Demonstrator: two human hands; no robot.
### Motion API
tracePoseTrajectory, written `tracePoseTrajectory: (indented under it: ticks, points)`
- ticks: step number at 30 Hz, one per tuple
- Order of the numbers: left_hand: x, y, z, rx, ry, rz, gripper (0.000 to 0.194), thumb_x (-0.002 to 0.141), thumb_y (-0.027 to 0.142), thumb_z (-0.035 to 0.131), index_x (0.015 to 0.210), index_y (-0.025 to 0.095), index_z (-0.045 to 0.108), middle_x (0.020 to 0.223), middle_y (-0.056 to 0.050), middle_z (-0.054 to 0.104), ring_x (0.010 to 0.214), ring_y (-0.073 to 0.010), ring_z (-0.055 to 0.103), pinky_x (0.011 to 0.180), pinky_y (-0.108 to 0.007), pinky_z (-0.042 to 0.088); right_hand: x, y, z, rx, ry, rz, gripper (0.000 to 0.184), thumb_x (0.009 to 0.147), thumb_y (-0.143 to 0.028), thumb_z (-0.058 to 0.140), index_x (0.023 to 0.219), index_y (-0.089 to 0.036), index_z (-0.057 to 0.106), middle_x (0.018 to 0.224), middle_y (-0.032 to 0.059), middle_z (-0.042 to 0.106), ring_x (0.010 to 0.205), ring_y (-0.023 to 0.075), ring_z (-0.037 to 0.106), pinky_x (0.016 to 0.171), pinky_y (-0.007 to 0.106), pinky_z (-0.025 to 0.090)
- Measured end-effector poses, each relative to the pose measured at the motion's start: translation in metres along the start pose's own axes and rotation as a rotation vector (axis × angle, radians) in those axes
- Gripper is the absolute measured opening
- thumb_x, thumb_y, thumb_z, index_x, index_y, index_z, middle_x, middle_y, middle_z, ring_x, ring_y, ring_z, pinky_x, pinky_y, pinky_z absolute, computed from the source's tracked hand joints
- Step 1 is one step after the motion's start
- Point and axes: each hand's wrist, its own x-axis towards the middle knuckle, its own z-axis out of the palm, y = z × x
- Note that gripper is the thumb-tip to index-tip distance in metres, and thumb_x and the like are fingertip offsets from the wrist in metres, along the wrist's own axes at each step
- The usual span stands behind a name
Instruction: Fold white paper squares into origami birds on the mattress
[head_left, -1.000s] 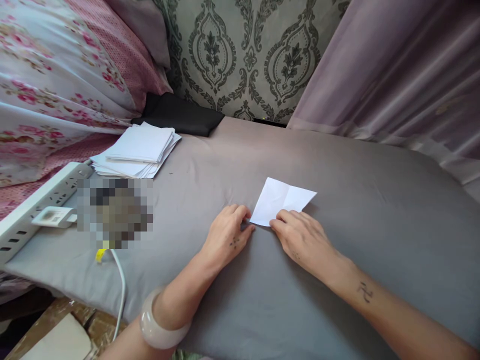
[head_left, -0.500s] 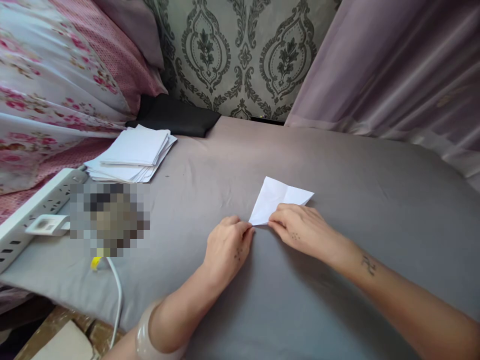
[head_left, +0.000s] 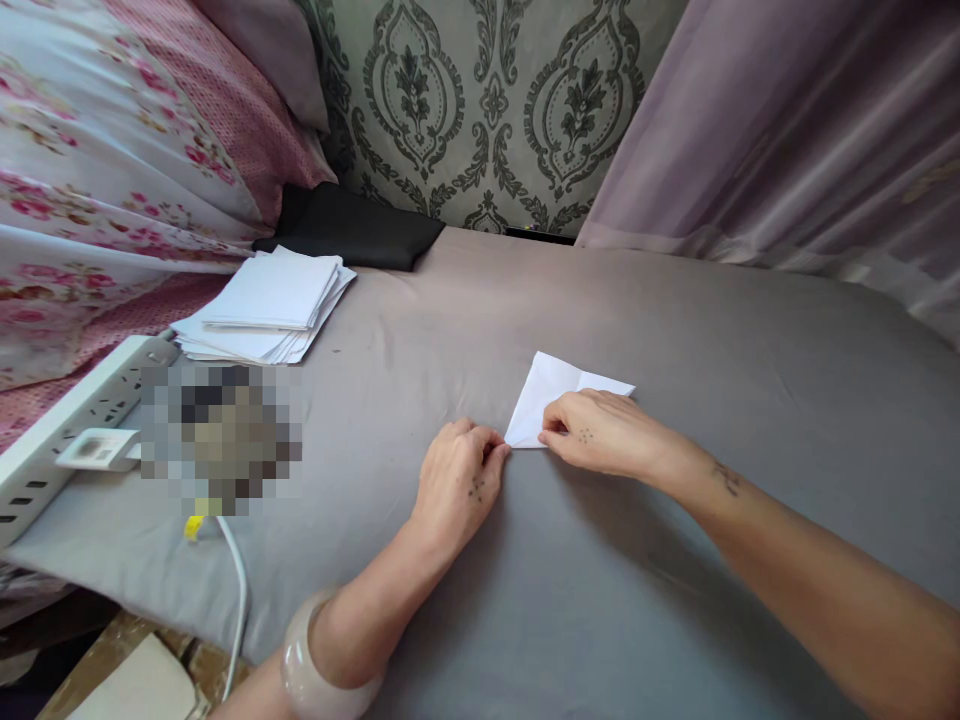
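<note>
A folded sheet of white paper (head_left: 541,384) lies on the grey cloth, with a crease running down from its upper edge and a pointed corner at the right. My left hand (head_left: 459,482) pinches its lower left corner between thumb and fingers. My right hand (head_left: 604,430) lies across the lower right part, its thumb and fingertips pressed together on the paper near the front edge. That hand hides much of the sheet's right half. A pale bangle (head_left: 322,660) circles my left forearm.
To the left are a stack of white paper (head_left: 270,290), a white power strip (head_left: 82,415) with a plugged-in charger (head_left: 97,449), and a white cable (head_left: 238,570). A black folded item (head_left: 352,228) lies near the wall. A purple curtain (head_left: 720,130) hangs at the right.
The sheet's near edge has been folded up. My right hand has slid slightly up and over the paper, covering more of it. My left fingers have closed on the left corner.
</note>
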Motion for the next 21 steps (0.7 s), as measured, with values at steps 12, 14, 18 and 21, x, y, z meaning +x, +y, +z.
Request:
tracePoseTrajectory:
  ticks: [12,14,18,21]
  points:
    - [0.003,0.001,0.007,0.125,0.047,0.052,0.018,0.089,0.025,0.05,0.076,0.018,0.061,0.078,-0.006,0.059,0.077,-0.0205,0.054,0.068,-0.032,0.042,0.004,-0.001,0.0,-0.01,-0.003,-0.006,0.021,0.084,-0.027,0.052,0.074,-0.022,0.069,0.081,0.0047,0.072,0.077,0.0196,0.064,0.058,0.027,0.032]
    - [0.005,0.001,0.007,0.098,0.032,0.038,0.016,0.088,0.024,0.05,0.076,0.018,0.059,0.078,-0.005,0.058,0.077,-0.0203,0.053,0.069,-0.032,0.042,0.004,-0.003,0.0,-0.021,-0.005,0.005,0.021,0.084,-0.027,0.052,0.074,-0.022,0.069,0.08,0.0053,0.072,0.076,0.0199,0.064,0.058,0.027,0.032]
    - [0.005,-0.003,0.009,0.086,0.075,0.178,0.011,0.09,0.016,0.044,0.087,0.016,0.055,0.088,-0.007,0.056,0.082,-0.0201,0.048,0.073,-0.032,0.042,0.002,-0.007,0.0,-0.066,0.017,0.016,0.02,0.085,-0.025,0.051,0.078,-0.02,0.07,0.078,0.0072,0.071,0.077,0.0214,0.065,0.059,0.028,0.033]
    - [0.002,-0.004,0.009,0.109,0.041,0.356,0.021,0.091,0.007,0.035,0.092,0.017,0.053,0.09,-0.006,0.055,0.08,-0.0188,0.046,0.073,-0.031,0.042,0.0,-0.01,0.001,-0.09,0.027,0.022,0.021,0.086,-0.024,0.05,0.082,-0.019,0.07,0.081,0.0087,0.072,0.08,0.0228,0.066,0.061,0.029,0.035]
